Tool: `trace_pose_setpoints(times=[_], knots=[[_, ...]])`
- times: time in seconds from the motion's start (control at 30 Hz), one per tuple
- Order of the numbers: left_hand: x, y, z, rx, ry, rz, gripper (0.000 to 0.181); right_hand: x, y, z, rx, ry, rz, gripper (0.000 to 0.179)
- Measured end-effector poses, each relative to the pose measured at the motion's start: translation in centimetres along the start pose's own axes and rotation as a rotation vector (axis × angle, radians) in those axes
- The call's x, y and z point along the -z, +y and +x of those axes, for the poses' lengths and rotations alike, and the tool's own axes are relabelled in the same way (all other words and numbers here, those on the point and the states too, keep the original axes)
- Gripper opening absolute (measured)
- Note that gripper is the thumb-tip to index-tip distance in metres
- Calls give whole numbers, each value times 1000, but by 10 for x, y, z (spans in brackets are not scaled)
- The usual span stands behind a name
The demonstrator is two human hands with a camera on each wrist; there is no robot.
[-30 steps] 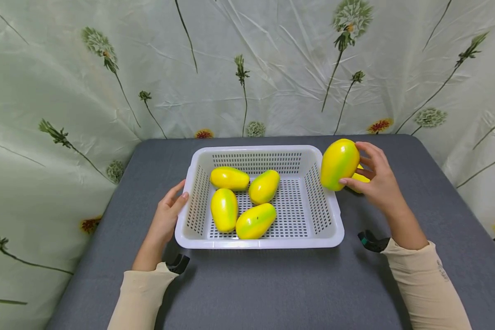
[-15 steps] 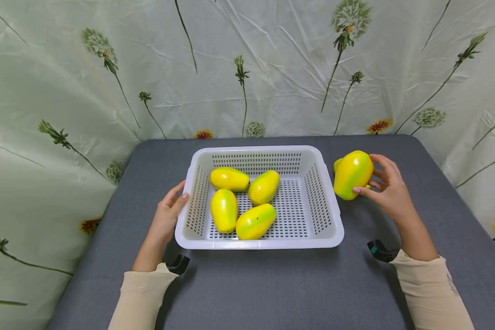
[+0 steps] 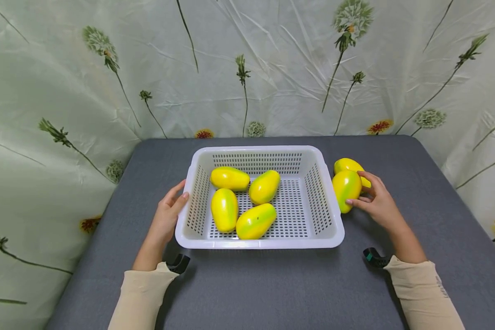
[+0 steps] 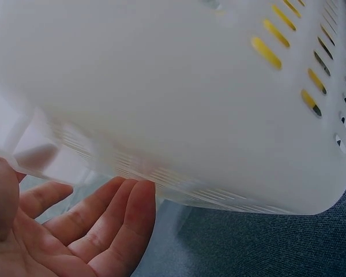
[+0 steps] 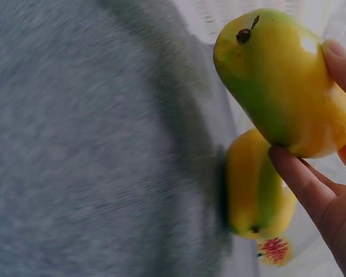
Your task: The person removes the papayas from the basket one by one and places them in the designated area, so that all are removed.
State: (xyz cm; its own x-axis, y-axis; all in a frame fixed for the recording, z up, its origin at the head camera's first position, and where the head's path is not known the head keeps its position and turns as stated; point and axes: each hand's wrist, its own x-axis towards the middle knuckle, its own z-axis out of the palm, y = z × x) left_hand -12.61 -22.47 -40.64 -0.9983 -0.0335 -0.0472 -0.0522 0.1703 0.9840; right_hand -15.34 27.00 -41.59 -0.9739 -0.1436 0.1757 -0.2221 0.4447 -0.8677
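Note:
My right hand [image 3: 373, 201] grips a glossy yellow mango [image 3: 346, 190] with a green streak, thumb on its near side and fingers behind. It is just outside the basket's right wall; the right wrist view shows its dark stem end. Behind it, partly hidden, a second mango [image 3: 348, 165] lies on the table. Several more mangoes [image 3: 255, 221] lie in the left half of a white plastic basket [image 3: 259, 244] with slotted walls. My left hand [image 3: 167, 215] holds the basket's left rim, thumb at the rim and fingers [image 4: 139, 208] under it against the wall.
The basket stands on a table with a dark grey cloth [image 3: 264, 288]. A pale curtain [image 3: 288, 68] printed with flowers hangs behind the table and along its sides. Each wrist carries a small black device [image 3: 375, 258].
The held mango has moved from above the basket's right rim, first rightward and down, then back left and nearer to me, uncovering the mango behind. My left hand and the basket stay put.

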Motion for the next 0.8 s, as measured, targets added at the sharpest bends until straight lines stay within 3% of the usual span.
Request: trace_pose_setpoints(times=[0.17, 0.47, 0.8], knots=[[-2, 11, -4, -1, -8, -16, 50, -4, 12, -1, -36, -21, 24, 78], [-6, 23, -9, -1, -7, -9, 48, -6, 18, -2, -115, -49, -111, 76], [-6, 24, -10, 12, -6, 0, 48, -6, 18, -3, -70, -34, -99, 74]])
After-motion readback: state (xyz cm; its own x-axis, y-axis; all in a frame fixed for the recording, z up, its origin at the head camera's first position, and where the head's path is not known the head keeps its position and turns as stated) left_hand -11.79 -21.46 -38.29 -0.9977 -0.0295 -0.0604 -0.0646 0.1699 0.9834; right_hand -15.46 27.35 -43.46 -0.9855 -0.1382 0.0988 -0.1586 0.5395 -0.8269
